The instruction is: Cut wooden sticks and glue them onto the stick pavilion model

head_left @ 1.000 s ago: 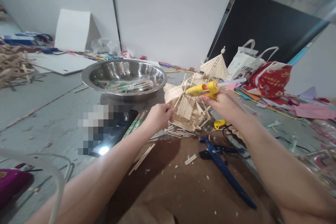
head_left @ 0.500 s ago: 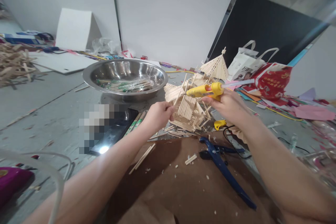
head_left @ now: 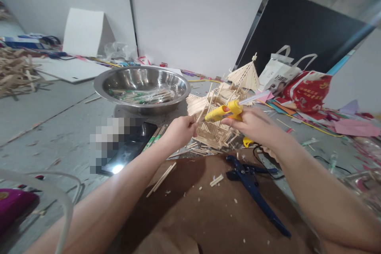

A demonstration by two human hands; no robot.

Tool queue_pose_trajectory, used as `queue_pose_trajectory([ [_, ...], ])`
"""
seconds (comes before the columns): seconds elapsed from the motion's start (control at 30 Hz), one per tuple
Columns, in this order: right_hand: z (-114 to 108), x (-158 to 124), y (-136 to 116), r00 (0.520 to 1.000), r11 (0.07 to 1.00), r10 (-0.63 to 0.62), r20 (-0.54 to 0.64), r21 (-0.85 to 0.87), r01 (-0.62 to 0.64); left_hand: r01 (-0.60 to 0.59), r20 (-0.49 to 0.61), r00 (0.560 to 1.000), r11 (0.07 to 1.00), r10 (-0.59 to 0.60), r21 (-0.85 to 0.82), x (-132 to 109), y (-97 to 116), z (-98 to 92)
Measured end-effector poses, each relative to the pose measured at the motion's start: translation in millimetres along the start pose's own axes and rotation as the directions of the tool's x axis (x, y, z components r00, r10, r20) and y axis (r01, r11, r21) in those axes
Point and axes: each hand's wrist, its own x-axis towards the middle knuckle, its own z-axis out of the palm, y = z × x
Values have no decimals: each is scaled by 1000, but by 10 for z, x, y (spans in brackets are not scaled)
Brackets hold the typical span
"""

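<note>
My right hand (head_left: 253, 124) is wrapped round a yellow hot glue gun (head_left: 222, 112), with a clear glue stick poking out of its back. Its nozzle points left, close to a thin wooden stick (head_left: 203, 112) that my left hand (head_left: 183, 129) pinches by its lower end. Behind and below the gun stands a model (head_left: 212, 133) built of many wooden sticks, partly hidden by the gun and my right hand. A pointed stick roof (head_left: 245, 74) rises at its back. Loose sticks (head_left: 202, 151) lie along its near side.
A steel basin (head_left: 141, 105) holding wrapped chopsticks stands left of the model. A phone (head_left: 131, 152) lies nearer me. Blue cutters (head_left: 256, 194) and stick scraps rest on the brown sheet (head_left: 193, 214). Bags (head_left: 308, 89) and coloured paper (head_left: 354, 127) are at right.
My right hand has moved the glue gun left and down, bringing its nozzle near the stick's lower part. My left hand has barely moved and still pinches the stick.
</note>
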Motion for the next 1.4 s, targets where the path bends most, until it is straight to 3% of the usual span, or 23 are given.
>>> queue_pose_trajectory([
  [0.57,-12,-15,-22,1000,997,-2,-22,-74,0,-12,3,1000,1000,12,24,10,-10,18],
  [0.8,-50,-28,88,990,999,46,-131,-3,-47,11,16,1000,1000,-10,-10,15,23,57],
  [1.0,-5,-26,169,974,995,83,-212,69,-69,19,44,999,999,-18,-34,2,78,58],
  [1.4,84,27,122,973,994,112,-204,40,-107,46,148,989,991,-28,-124,31,35,74],
])
